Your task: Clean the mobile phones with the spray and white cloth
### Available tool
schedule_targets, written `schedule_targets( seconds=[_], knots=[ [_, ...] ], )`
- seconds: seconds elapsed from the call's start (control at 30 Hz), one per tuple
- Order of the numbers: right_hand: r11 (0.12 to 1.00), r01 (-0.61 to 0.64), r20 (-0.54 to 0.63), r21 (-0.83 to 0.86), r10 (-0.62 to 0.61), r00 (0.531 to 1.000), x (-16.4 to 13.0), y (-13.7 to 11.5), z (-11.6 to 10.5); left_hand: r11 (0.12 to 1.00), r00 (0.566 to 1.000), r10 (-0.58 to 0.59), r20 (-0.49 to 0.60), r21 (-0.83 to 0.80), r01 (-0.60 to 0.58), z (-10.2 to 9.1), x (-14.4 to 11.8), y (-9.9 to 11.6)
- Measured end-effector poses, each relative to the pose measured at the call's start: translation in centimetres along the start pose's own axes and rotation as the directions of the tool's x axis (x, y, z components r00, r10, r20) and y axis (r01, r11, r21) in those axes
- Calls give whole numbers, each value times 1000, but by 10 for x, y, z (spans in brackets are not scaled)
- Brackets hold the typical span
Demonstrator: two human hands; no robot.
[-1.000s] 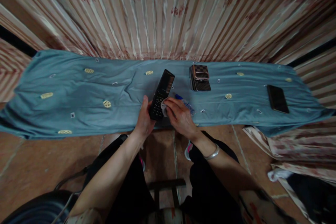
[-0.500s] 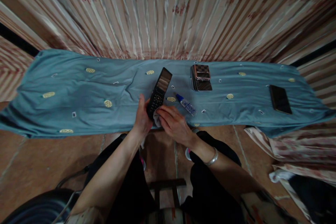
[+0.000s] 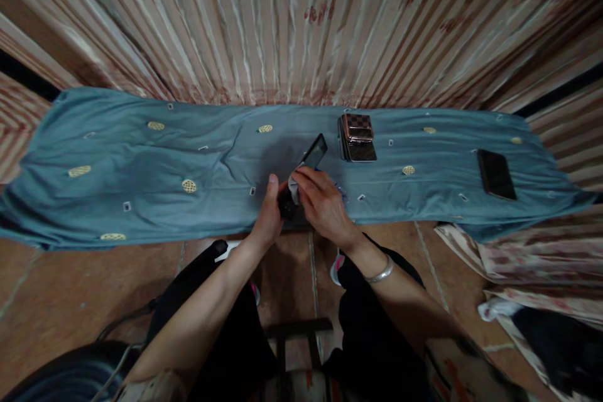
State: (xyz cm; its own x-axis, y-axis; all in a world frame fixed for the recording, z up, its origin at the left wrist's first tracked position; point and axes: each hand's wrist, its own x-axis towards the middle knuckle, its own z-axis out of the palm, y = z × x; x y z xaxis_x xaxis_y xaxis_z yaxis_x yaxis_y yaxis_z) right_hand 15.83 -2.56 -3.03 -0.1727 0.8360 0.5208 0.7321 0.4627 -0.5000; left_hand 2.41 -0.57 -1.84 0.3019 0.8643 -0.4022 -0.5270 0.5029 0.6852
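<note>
Gripping the black phone (image 3: 306,169) low, left hand (image 3: 269,217) aims it up-right; right hand (image 3: 321,204) pinches a cloth (image 3: 293,186).

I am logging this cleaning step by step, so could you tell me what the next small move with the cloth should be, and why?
Probably slide the white cloth up toward the phone's far end. The right hand presses the cloth against the lower part, near where the left hand grips it, while the glossy upper part sticks out uncovered.

Cloth (image 3: 141,163) left open; stacked cases (image 3: 357,137), perhaps bottle, crowd right.
</note>
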Motion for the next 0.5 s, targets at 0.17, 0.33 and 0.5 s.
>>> schedule_targets(
  seconds=[0.17,0.33,0.5],
  knots=[
    [999,30,80,-39,-27,996,-1,-13,-3,995,996,87,-34,56,-85,-2,3,-4],
    [994,110,147,-10,-107,983,-9,-30,1,995,996,82,-47,63,-79,-6,5,2],
    [992,126,114,6,-126,985,-11,-31,4,999,996,47,-78,32,-44,-7,4,9]
  ],
)
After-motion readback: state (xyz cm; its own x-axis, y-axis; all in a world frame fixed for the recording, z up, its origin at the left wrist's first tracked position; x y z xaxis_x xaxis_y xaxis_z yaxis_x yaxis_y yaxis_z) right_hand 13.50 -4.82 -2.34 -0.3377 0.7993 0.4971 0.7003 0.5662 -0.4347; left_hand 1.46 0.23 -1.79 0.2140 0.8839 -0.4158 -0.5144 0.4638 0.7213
